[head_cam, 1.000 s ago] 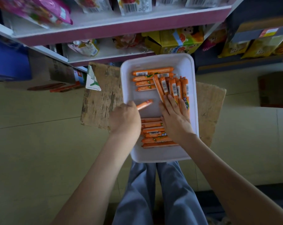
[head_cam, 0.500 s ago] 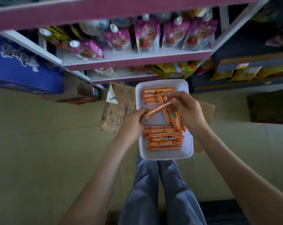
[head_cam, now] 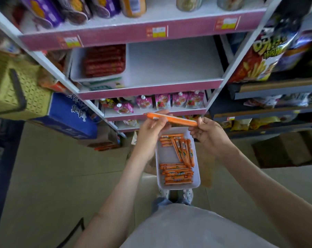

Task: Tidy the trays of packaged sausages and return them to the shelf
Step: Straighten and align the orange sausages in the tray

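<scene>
Raised off the tray (head_cam: pixel 165 159) now — one sausage (head_cam: pixel 171 119), likely light and slick-wrapped, left hand (head_cam: pixel 152 129) and right hand (head_cam: pixel 208 135) each pinching an end.

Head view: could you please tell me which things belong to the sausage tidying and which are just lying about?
Job: orange sausage held by left hand and right hand; white tray of orange sausages; tray of red sausages on the shelf.
Lying about: yellow basket; blue box; pink pouches; chip bag.
</scene>
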`<state>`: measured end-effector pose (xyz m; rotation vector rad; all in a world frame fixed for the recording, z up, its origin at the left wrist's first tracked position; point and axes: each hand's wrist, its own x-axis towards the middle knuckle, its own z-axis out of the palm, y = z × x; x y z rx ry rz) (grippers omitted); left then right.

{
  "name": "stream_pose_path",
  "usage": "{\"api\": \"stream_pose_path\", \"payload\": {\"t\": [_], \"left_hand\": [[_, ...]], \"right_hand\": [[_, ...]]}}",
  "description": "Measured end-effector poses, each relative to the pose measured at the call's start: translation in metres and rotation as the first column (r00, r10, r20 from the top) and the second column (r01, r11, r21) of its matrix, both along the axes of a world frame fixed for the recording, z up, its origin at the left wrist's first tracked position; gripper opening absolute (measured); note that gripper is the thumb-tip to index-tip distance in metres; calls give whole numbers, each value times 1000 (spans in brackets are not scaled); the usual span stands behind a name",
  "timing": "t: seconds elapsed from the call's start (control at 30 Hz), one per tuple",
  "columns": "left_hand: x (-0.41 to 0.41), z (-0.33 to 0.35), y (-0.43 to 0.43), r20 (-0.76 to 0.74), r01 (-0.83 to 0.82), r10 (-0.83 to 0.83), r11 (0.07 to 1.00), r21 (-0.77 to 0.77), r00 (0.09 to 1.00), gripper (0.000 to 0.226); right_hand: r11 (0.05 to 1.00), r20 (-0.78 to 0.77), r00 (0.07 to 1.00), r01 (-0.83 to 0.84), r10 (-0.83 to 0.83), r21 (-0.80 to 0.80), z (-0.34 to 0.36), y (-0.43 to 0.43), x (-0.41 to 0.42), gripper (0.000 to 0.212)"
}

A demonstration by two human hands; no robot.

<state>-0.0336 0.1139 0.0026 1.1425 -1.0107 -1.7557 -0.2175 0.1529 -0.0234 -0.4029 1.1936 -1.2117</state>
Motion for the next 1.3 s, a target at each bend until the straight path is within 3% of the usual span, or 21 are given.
{"api": "stream_pose_path", "payload": {"t": [0.07, 0.13, 0.23, 0.27, 0.37, 0.47, 0.53, 0.67, 0.77, 0.9, 1.03, 1.17, 1.23, 1.3], "left_hand": [[-5, 14, 6, -22, 40, -41, 998, -42, 999, 19], [-6, 25, 10, 65, 63, -55, 990, -123, 996, 12], [-6, 36, 7, 487, 223, -50, 926, -305, 872, 5], [-5, 38, 5, 590, 284, -21, 890, -357, 807, 8], [-4, 47, 1, 716, 403, 87, 777, -484, 692, 11], [-5, 51, -2, 753, 435, 195, 714, -549, 629, 30], [-3, 53, -3, 759, 436, 207, 713, -549, 617, 31], [2, 46, -4, 785, 494, 224, 670, -554, 578, 23], [4, 45, -4, 794, 480, 224, 694, -537, 565, 28], [8, 54, -10, 730, 410, 91, 778, -477, 677, 30], [14, 61, -13, 594, 368, -92, 856, -364, 799, 22], [16, 63, -13, 314, 257, -154, 912, -318, 937, 23], [9, 63, -12, 201, 196, -136, 926, -322, 970, 26], [0, 61, -11, 194, 175, -107, 907, -384, 975, 24]], "right_hand": [[999, -69, 996, -48, 49, 16, 12, -1, 6, 22], [986, -331, 929, -162, 164, 34, 20, -3, 8, 21], [929, -716, 648, -369, 261, 5, 46, -11, 9, 13], [913, -751, 621, -403, 226, -59, 58, -14, 12, 12], [836, -777, 622, -472, 93, -278, 93, -18, 27, 19], [790, -844, 535, -511, -16, -339, 104, -20, 40, 16], [799, -845, 533, -492, -37, -345, 103, -20, 41, 11], [790, -754, 657, -466, 6, -399, 96, -21, 34, 5], [846, -596, 802, -336, 27, -414, 91, -20, 30, 8], [929, -291, 954, -46, -68, -367, 85, -20, 27, 13], [966, -47, 981, 178, -190, -188, 76, -23, 18, 15], [950, 159, 940, 311, -301, -38, 68, -26, 13, 15], [942, 203, 923, 335, -327, -1, 67, -27, 13, 15], [951, 195, 931, 309, -309, 30, 64, -27, 15, 16]]}}
